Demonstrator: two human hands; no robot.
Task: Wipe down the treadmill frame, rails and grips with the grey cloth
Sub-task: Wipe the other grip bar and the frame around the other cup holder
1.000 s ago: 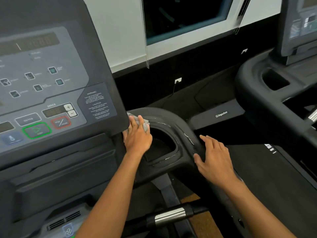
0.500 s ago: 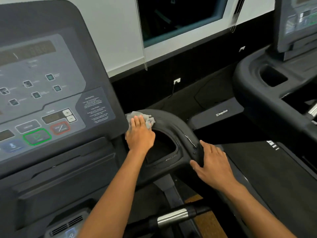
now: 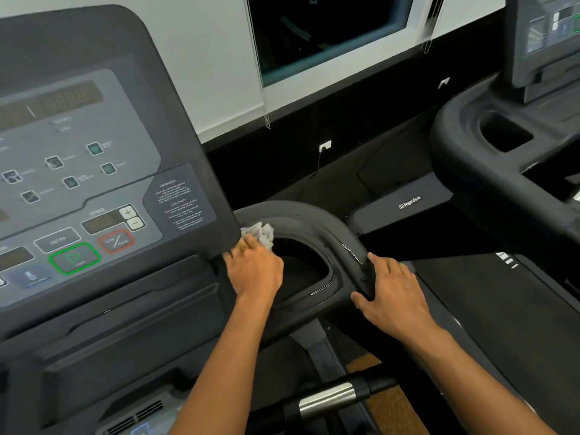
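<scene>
My left hand presses a crumpled grey cloth onto the dark treadmill frame, at the inner rim of the cup holder recess beside the console. Most of the cloth is hidden under my fingers. My right hand lies flat on the frame's outer right edge, fingers spread, holding nothing. Wet streaks shine on the frame between the two hands. A grip bar with a silver sensor band runs below my arms.
The console panel with its buttons rises on the left, close to my left hand. A second treadmill stands to the right, with its belt beyond my right hand. A wall with a window and a socket lies ahead.
My left hand has slid the cloth a little along the rim near the console corner, so more cloth shows. My right hand shifted slightly down the frame's outer edge.
</scene>
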